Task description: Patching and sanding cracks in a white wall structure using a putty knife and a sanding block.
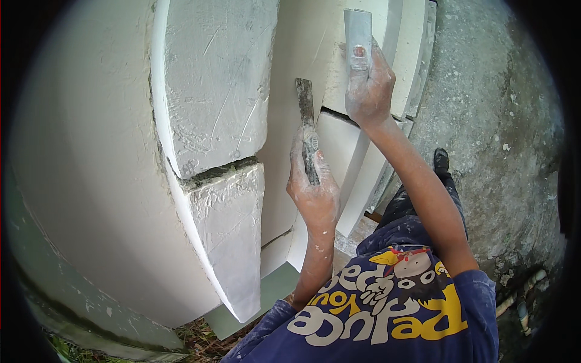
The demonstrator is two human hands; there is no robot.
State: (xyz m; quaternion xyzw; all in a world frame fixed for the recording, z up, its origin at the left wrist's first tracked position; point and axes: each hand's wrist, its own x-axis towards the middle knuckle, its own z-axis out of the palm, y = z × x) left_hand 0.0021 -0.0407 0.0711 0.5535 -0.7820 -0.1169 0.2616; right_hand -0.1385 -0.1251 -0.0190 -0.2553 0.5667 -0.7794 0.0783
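By the white wall (103, 139), left hand (315, 196) grips a scraper (310, 140), blade (304, 97) poking past fingers (296, 154); right hand (370, 94) thumb-pins a grey plate (358, 30).

Some fingers of the left hand (313, 196) are hidden behind a narrow scraper (305, 100), and those of the right hand (370, 91) partly behind a flat metal blade (358, 30) whose lower end disappears into the grip. The dark shirt (417, 296), cut off by the bottom edge, covers the upper part of the dark trousers (399, 202), and only one shoe (442, 160) shows, the other foot being out of sight. The black fisheye rim crops the pale wall (78, 151) and concrete ground (496, 121), while pipe-like pieces (523, 302) at lower right are too dim to identify.
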